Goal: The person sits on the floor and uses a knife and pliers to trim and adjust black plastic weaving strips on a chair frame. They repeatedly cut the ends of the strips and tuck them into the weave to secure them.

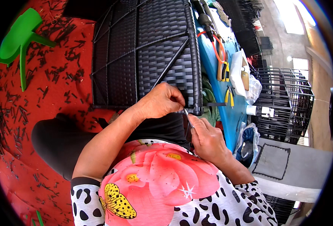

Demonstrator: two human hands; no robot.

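Note:
A black woven rattan furniture piece (162, 60), crossed by wrapped bars, stands in front of me with its near edge at my lap. At that edge, close to the near right corner, my left hand (159, 101) is closed in a pinch; what lies between its fingertips is hidden. My right hand (208, 139), just below and to the right, is wrapped round a thin metal pointed tool (186, 112). The tool's tip meets the edge beside my left fingertips. Its handle is hidden in my palm.
On the right, a blue table (230, 124) carries yellow-handled pliers (229, 97), yellow-and-black cutters (225, 71), a power tool with an orange cord (221, 47) and a white tray (238, 75). Black frames (283, 105) stand beyond. A green plastic chair (19, 41) and black scraps cover the red floor (57, 150).

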